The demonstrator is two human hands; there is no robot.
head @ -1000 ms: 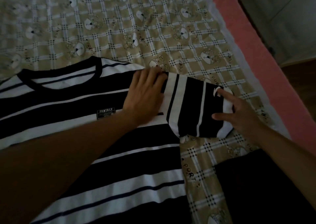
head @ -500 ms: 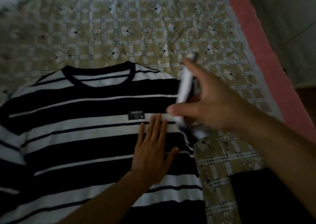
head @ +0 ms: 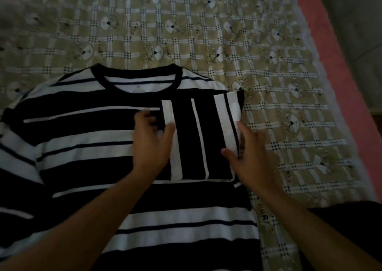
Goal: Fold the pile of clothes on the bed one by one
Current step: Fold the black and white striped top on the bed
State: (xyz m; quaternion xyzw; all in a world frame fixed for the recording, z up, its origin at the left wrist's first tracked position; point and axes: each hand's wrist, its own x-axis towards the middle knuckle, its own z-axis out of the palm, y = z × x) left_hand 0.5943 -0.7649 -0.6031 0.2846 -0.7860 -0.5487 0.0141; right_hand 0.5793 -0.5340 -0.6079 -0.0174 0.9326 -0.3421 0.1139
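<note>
Black-and-white striped cotton T-shirt (head: 86, 146) lies face up across the middle and left of the frame on the beige checked bedsheet (head: 206, 33), its collar toward the top. A second ago its short sleeve (head: 202, 138) stuck out over the sheet at the right; you have since swung it inward, and it now lies on the chest with its stripes running up and down. Your left hand (head: 151, 146) rests flat on the cuff edge with fingers loose, gripping nothing. Your right hand (head: 252, 159) is spread along the new fold and presses it down. That looks like the first fold done; the far side seems still unfolded. You have one shirt, one sleeve turned in, two hands, and one dark cloth (head: 347, 235) at lower right.
</note>
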